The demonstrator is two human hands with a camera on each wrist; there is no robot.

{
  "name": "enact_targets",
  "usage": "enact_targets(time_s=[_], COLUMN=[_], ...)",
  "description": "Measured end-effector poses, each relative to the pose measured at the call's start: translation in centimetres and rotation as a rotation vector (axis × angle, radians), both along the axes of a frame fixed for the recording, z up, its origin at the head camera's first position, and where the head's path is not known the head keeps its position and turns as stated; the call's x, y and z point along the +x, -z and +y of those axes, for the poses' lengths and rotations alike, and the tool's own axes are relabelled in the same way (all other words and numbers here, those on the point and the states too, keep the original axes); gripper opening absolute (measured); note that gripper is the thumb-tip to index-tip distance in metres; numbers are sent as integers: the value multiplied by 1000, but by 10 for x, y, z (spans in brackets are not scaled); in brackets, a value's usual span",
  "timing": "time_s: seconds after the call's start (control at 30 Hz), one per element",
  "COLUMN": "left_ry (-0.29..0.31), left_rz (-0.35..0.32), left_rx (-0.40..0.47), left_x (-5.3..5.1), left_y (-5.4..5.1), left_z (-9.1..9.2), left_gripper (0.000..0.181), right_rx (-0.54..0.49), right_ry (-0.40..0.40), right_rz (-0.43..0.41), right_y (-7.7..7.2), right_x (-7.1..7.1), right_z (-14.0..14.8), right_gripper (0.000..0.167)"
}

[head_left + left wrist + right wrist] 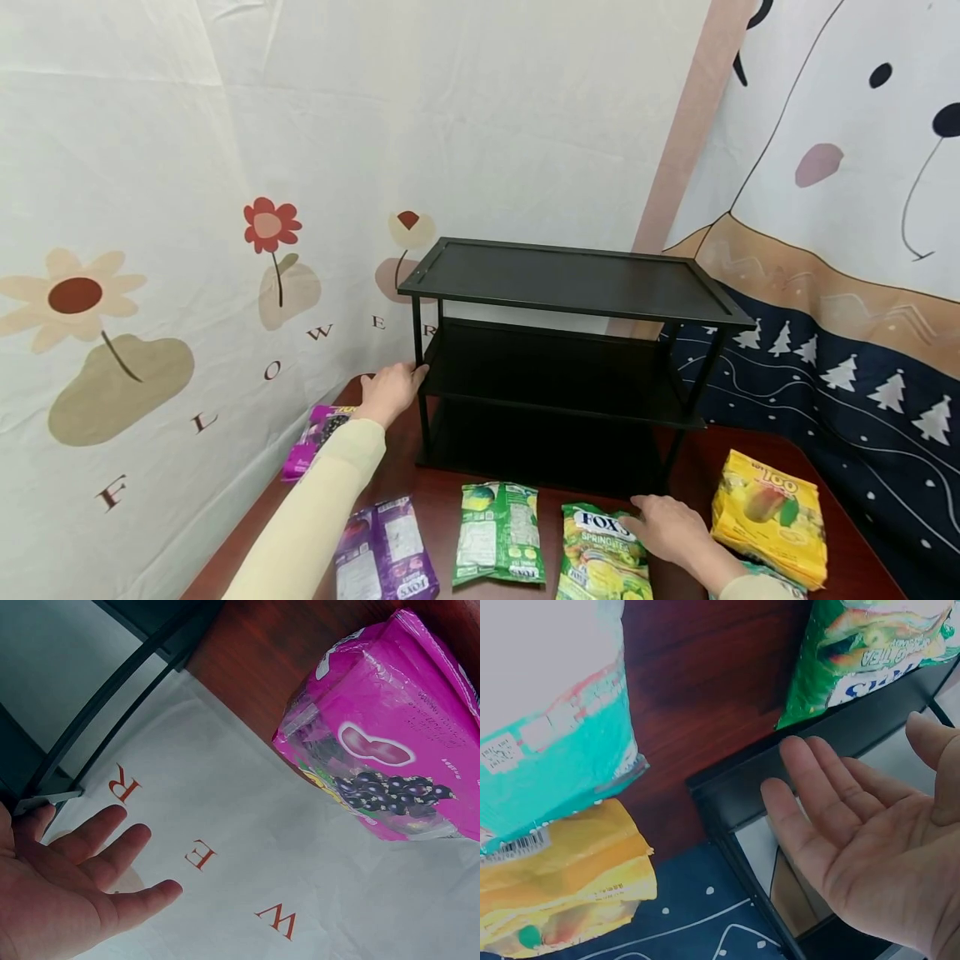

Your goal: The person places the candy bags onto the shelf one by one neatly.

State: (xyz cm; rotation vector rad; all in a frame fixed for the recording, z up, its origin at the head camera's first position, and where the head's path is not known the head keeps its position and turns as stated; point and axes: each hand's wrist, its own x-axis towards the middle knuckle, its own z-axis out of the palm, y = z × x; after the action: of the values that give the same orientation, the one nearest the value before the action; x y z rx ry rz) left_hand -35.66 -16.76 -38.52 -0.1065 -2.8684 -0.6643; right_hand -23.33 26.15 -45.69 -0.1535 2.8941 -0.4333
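A black three-tier shelf rack (pixel 562 279) stands on the dark red table. My left hand (pixel 392 392) touches its left side by the front post, level with the middle tier. In the left wrist view that hand's fingers (pixel 112 832) are loosely spread, and one digit meets the tier's edge. My right hand (pixel 671 527) is low at the rack's front right, beside a green Fox's candy bag (pixel 603 554). Its fingers (pixel 802 832) are extended in the right wrist view and hold nothing. A second green candy bag (pixel 498 533) lies left of the first.
A purple Fox's bag (pixel 386 550) lies at front left. A magenta bag with black berries (pixel 405 742) is behind my left arm. At right, a yellow candy bag (pixel 768 517) rests on a teal bag (pixel 562 772). Printed fabric (pixel 187 167) hangs behind.
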Motion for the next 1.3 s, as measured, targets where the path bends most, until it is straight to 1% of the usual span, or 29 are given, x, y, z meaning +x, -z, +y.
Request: enact_targets(time_s=[0.07,0.17,0.3,0.37,0.4,0.53,0.63,0.8,0.97,1.1,1.3], left_ry=[-2,-3,-4,-6,-6,-11,-12,-11,-14,-19,-13], left_rz=[-1,-1,5,8,8,3,2,9,6,9,12], left_rx=[-1,-5,-10,-12,-13,-14,-13,-10,0,-9,-13], left_x=[0,0,0,0,0,2,2,2,3,2,3], left_y=[1,1,1,1,1,-1,-1,-2,-3,-3,-4], left_z=[0,0,-1,-1,-1,0,1,2,3,3,3], left_gripper=[44,44,43,42,42,42,42,41,41,42,42], right_rx=[16,29,22,23,17,-16,-70,-138,-163,-193,-297], right_ry=[18,40,69,83,93,149,191,222,259,282,314], right_rz=[-28,-63,-108,-132,-148,-232,-284,-300,-304,-303,-311], right_y=[1,2,6,7,8,11,14,20,21,24,34], right_x=[2,5,11,14,15,18,18,19,18,16,12], right_z=[0,1,1,0,0,-2,-2,0,-2,-1,3], right_gripper=[58,60,50,50,49,55,54,50,47,46,43])
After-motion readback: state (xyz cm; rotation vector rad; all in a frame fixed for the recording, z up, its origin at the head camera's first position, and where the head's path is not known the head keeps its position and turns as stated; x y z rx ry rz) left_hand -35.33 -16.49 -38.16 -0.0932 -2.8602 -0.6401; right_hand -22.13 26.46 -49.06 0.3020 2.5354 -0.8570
